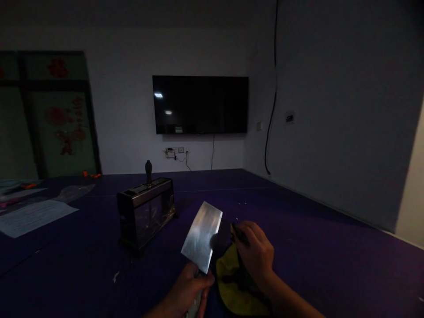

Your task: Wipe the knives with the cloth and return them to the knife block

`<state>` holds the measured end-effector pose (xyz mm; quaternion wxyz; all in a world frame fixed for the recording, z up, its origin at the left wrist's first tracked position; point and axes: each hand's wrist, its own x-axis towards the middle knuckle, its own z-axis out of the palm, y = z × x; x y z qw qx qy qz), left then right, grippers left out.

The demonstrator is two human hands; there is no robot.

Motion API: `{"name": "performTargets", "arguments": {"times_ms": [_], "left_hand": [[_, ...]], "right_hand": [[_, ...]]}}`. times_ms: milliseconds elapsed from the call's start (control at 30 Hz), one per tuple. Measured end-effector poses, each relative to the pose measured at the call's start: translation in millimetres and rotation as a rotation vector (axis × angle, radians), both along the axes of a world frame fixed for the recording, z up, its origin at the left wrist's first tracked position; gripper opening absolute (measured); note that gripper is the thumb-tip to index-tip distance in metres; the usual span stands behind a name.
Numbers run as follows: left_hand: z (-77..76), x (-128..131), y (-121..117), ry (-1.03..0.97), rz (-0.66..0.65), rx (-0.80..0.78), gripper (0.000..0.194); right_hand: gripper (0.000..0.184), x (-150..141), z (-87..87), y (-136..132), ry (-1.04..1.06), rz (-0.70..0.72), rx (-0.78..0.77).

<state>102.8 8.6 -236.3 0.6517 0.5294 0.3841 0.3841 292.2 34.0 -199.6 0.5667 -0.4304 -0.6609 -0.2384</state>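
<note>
My left hand [189, 289] is closed round the handle of a cleaver [202, 236]. Its broad, shiny blade points up and away, with a dark rounded patch at its right edge. To the right of the blade, my right hand [256, 249] is closed on the upper part of a yellow and black cloth [228, 282]. The rest of that cloth hangs or lies beneath this hand, and its exact folds are lost in the dark. A small gap separates the right hand's fingertips from the blade.
A black slotted knife block [150, 216] with clear sides stands left of the cleaver, one black handle [149, 171] rising from it. Printed paper [38, 217] and plastic wrapping [74, 192] lie at left on the purple surface [318, 265]. White scraps are scattered about.
</note>
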Motion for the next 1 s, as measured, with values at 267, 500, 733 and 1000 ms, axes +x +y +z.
{"name": "performTargets", "arguments": {"times_ms": [267,500,733,1000], "left_hand": [[-3.1,1,4,0.020,-0.053,0.012,0.041],[-5.2,1,7,0.017,0.051,0.172,0.021],[-13.3,2,14,0.085,0.099,0.109,0.011],[-15.3,0,17,0.065,0.215,0.060,0.010]], "right_hand": [[0.021,-25,-14.4,-11,-0.296,0.200,-0.163],[0.027,-33,-24.9,-16,-0.355,0.388,-0.214],[0.041,-38,-11.4,-26,-0.570,0.496,-0.332],[0.046,-37,-3.8,-27,-0.629,0.601,-0.444]]}}
